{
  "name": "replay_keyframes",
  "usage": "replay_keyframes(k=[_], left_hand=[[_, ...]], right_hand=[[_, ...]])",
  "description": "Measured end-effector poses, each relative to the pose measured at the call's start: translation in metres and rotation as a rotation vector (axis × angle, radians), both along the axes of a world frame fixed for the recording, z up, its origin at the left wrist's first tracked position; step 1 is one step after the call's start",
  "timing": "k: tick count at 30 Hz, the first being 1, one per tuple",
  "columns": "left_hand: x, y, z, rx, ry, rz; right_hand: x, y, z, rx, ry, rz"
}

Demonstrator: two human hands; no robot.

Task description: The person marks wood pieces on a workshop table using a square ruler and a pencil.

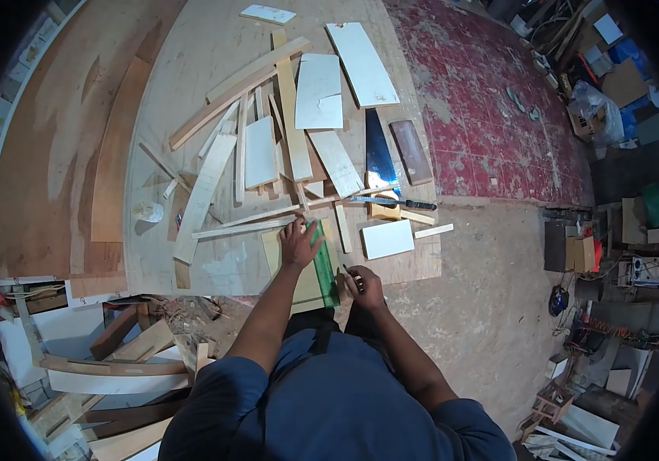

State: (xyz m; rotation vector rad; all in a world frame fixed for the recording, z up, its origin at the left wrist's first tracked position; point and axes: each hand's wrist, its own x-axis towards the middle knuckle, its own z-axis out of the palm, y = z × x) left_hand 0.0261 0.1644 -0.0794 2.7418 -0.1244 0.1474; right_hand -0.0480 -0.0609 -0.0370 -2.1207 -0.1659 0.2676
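The left hand, arm reaching forward, lies spread on the green ruler and thin board at the worktable's near edge; just right, the curled right hand grips a pencil-like stick.

Ply tbl, panel o/hanging edge, wht bds, wood strips, handsaw

scuffed red flooring meets stained concrete right of a wooden worktable, with clutter crowding the far right.
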Motion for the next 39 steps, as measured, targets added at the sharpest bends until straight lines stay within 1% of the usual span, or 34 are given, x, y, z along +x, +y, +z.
replay_keyframes(k=[2,3,5,6,8,9,11,17,23,39], left_hand=[[-0.006,0.000,0.015,0.015,-0.006,-0.034],[-0.009,0.001,0.016,0.026,-0.003,-0.068],[-0.008,0.005,0.017,0.019,0.013,-0.092],[-0.008,0.006,0.016,0.005,0.036,-0.117],[-0.008,0.007,0.013,0.008,0.052,-0.128],[-0.008,0.007,0.009,0.041,0.032,-0.125],[-0.008,0.007,0.001,0.079,0.018,-0.131],[-0.006,0.003,0.009,0.069,0.071,-0.112],[-0.007,0.001,0.007,0.094,0.047,-0.110],[-0.007,0.002,0.008,0.093,0.064,-0.099]], right_hand=[[0.004,0.004,-0.002,0.134,0.037,-0.096],[0.007,0.008,-0.006,0.142,0.032,-0.096],[0.011,0.018,-0.014,0.284,-0.058,-0.185],[0.014,0.021,-0.014,0.293,-0.058,-0.190],[0.021,0.025,-0.014,0.158,-0.253,-0.149],[0.022,0.029,-0.016,0.167,-0.249,-0.156],[0.023,0.036,-0.020,0.191,-0.322,-0.133],[0.016,0.044,-0.026,0.219,-0.157,-0.162],[0.016,0.044,-0.031,0.179,-0.210,-0.129],[0.020,0.047,-0.028,0.136,-0.179,-0.113]])
